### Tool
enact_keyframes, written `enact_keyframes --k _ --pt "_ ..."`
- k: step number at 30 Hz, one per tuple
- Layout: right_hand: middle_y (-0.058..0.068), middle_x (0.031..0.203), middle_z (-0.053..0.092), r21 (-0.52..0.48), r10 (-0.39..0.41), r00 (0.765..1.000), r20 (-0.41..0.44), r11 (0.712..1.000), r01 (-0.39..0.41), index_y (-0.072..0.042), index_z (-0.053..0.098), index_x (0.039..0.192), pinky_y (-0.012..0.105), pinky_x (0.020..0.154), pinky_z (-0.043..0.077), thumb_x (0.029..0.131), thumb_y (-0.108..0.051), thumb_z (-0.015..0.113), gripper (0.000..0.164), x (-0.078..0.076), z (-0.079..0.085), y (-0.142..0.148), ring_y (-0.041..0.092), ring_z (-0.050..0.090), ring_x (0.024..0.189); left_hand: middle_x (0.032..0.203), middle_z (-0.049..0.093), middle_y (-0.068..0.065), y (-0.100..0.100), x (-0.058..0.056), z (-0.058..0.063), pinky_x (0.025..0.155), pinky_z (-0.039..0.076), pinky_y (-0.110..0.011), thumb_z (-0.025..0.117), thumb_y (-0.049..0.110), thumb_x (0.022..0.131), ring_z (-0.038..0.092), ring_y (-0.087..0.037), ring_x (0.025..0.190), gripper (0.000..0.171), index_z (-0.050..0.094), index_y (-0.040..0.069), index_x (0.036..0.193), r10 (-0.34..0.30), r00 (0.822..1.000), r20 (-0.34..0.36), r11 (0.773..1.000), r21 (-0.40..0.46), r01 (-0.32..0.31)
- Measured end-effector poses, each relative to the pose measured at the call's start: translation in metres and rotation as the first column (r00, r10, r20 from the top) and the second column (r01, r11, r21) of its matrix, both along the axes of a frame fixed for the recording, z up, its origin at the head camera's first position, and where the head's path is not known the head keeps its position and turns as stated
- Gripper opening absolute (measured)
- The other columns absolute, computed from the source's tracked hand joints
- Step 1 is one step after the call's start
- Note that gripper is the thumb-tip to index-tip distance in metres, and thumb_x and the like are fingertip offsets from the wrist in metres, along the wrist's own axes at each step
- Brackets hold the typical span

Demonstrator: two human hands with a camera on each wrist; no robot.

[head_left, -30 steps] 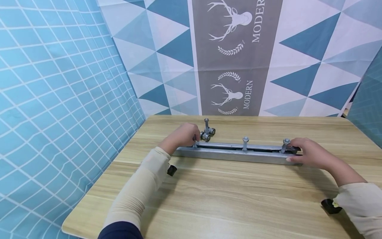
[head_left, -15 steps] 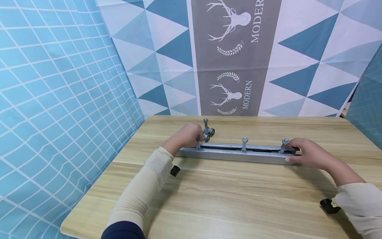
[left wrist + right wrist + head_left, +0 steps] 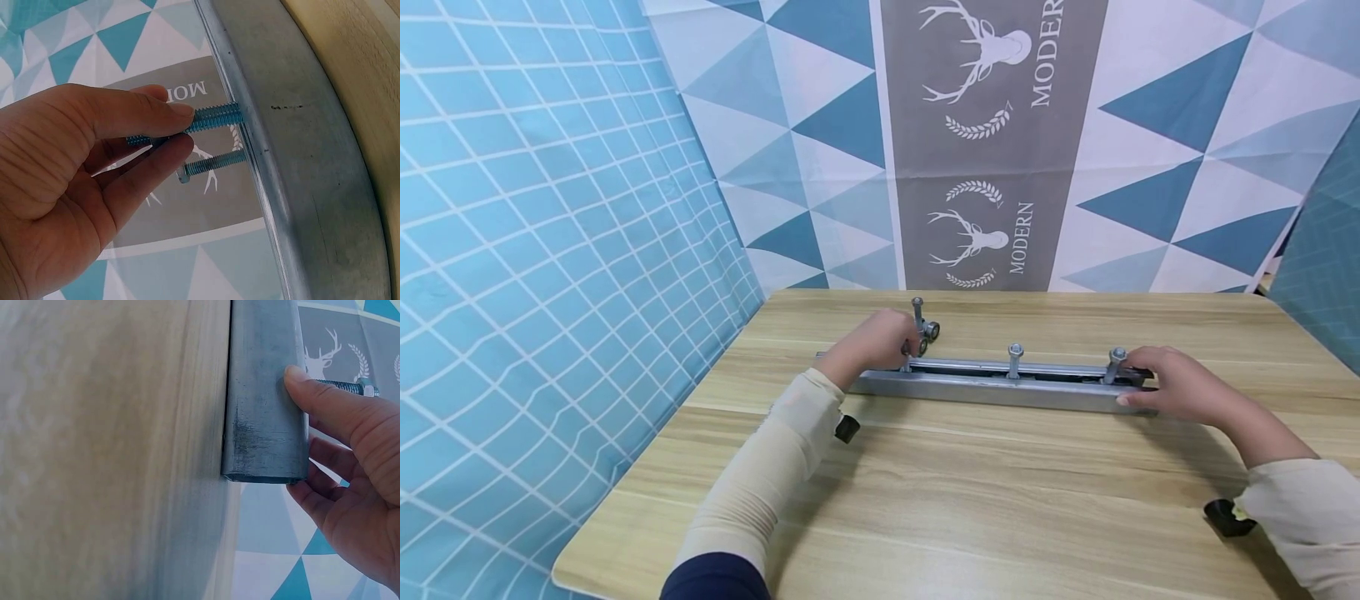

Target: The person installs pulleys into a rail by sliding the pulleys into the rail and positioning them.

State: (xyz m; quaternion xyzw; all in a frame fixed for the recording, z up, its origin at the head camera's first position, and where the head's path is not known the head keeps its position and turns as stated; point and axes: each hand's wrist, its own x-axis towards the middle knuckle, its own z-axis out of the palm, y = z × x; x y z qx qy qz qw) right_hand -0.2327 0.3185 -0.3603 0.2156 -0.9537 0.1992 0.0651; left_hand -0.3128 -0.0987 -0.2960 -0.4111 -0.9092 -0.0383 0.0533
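Note:
A long grey metal rail with a slot along its top lies across the table. Between thumb and fingers, my left hand pinches a threaded bolt that stands up out of the slot near the left end. My right hand grips the right end of the rail, thumb on the near side and fingers round the far side. Two more bolts rise from the slot, a middle bolt and a right bolt beside my right fingers. Whatever carries them inside the rail is mostly hidden.
Behind the rail stands a loose roller trolley with an upright bolt, partly hidden by my left hand. The wooden table ends at a patterned backdrop. A blue grid curtain hangs on the left.
My left hand has slid right along the rail together with the bolt it pinches, covering more of the loose trolley. My right hand keeps its hold on the rail's end.

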Motion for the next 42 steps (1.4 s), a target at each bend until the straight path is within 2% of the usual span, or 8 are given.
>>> enact_keyframes --k 4,11,24,42 --pt "0.02 0.106 0.065 0.001 -0.001 1.0 0.0 1.0 0.001 0.006 0.064 0.112 0.055 0.078 0.05 0.079 -0.021 0.08 0.046 0.0 0.0 0.0 0.041 0.06 0.099 0.08 0.069 0.004 0.003 0.0 -0.001 0.071 0.052 -0.027 0.058 -0.014 0.067 0.063 -0.011 0.077 0.032 0.077 0.009 0.079 -0.013 1.0 -0.008 1.0 0.01 0.013" --pt "0.02 0.106 0.065 -0.003 0.003 1.0 -0.008 1.0 -0.003 0.007 0.064 0.112 0.055 0.078 0.05 0.079 -0.02 0.08 0.045 0.001 0.0 0.0 0.04 0.06 0.099 0.08 0.069 0.004 0.008 0.003 -0.001 0.07 0.052 -0.026 0.06 -0.013 0.069 0.062 -0.011 0.078 0.031 0.077 0.01 0.079 0.013 1.0 -0.004 1.0 -0.003 -0.013" --pt "0.022 0.107 0.065 -0.006 0.004 1.0 -0.011 1.0 -0.004 0.007 0.064 0.112 0.055 0.078 0.05 0.079 -0.019 0.08 0.045 0.001 0.0 0.0 0.041 0.06 0.099 0.074 0.066 0.006 0.014 0.002 -0.003 0.066 0.05 -0.024 0.057 -0.012 0.068 0.058 -0.009 0.071 0.032 0.076 0.012 0.075 -0.04 0.998 -0.042 0.999 0.011 0.04" --pt "0.021 0.107 0.065 -0.009 0.013 1.0 -0.017 1.0 -0.013 0.007 0.064 0.112 0.055 0.078 0.05 0.079 -0.018 0.08 0.045 0.0 -0.001 0.001 0.041 0.06 0.1 0.076 0.065 0.003 0.02 0.004 -0.003 0.067 0.05 -0.027 0.058 -0.011 0.069 0.061 -0.014 0.073 0.029 0.077 0.01 0.078 -0.055 0.998 -0.039 0.998 0.019 0.056"
